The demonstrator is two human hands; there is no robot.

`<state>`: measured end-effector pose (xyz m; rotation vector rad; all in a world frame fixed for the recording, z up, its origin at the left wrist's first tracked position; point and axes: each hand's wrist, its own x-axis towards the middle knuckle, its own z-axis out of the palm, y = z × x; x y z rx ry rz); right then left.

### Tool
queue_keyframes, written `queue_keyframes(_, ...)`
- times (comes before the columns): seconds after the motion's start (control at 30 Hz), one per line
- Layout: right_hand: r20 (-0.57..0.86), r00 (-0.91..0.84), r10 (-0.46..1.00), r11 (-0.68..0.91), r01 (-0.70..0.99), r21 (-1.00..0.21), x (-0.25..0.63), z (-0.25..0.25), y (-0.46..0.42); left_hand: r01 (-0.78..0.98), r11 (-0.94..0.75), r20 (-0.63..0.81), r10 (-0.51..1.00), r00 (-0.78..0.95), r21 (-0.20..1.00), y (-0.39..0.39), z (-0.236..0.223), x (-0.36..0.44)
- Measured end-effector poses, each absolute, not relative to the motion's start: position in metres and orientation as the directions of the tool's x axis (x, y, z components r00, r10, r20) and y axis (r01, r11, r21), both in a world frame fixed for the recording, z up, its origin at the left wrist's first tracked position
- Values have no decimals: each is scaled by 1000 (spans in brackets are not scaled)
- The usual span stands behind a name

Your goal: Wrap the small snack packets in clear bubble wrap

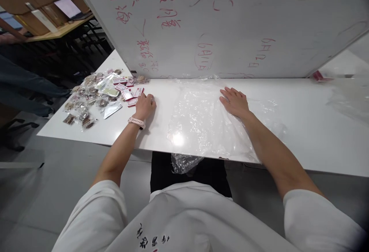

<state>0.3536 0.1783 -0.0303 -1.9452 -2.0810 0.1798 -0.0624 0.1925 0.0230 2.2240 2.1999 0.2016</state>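
Observation:
My right hand (235, 102) lies flat with its fingers spread on a clear plastic bag (198, 117), which is spread over the table and hangs over the front edge. My left hand (145, 105), with a pale watch band (136, 121) on the wrist, rests on the table with curled fingers. What those fingers hold, if anything, is hidden. Right beside it are several small red-and-white packets (127, 94). Further left lies a pile of small clear sachets (86, 98) with brown contents, and a silver pouch (112, 109) sits at its near side.
A whiteboard (230, 25) with red handwriting stands along the back of the white table (311, 129). More clear plastic (351, 94) and a red item (318, 76) lie at the far right. A person's legs (25, 79) show at the left, near a desk with a laptop (69, 7).

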Motion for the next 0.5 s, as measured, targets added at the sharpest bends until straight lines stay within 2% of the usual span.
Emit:
queue_keyframes(0.13,119,2,993,30,963,-266,351,-32,183,943,-126,129,988,90,308,186,38,-32)
queue_keyframes(0.23,133,-7,991,43,962,-270,352,-34,186,884,-262,191,961,201,386,163,55,10)
queue_keyframes(0.3,131,-17,991,53,960,-276,353,-35,187,819,-381,214,924,318,429,140,58,48)
queue_keyframes(0.37,119,-23,993,57,955,-291,354,-35,187,646,-555,225,821,524,524,117,48,88)
queue_keyframes(0.4,112,-25,993,57,952,-299,354,-34,186,594,-612,212,768,605,521,107,40,105)
queue_keyframes(0.5,91,-24,996,51,949,-310,350,-31,184,554,-739,169,646,745,384,88,15,142)
